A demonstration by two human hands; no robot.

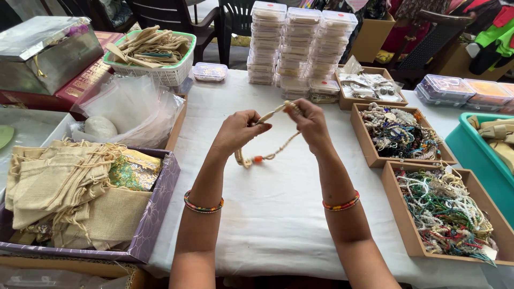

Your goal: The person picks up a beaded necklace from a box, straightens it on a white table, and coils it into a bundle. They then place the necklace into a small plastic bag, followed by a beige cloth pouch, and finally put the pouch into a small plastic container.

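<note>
White-clothed table [267, 214] below, both hands (left [238, 131], right [310, 126]) pinched on a bead string [267, 155].

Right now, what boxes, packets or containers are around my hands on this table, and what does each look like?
Clear lidded plastic boxes: three tall stacks, far side.
Silver gift box: far left, rectangular, shiny.
Green mesh basket: left of the stacks, holding pale sticks.
Purple open box: near left, full of burlap pouches.
Brown trays: right, heaped with bead strings.
Left hand and right hand: holding a beaded strand.
</note>
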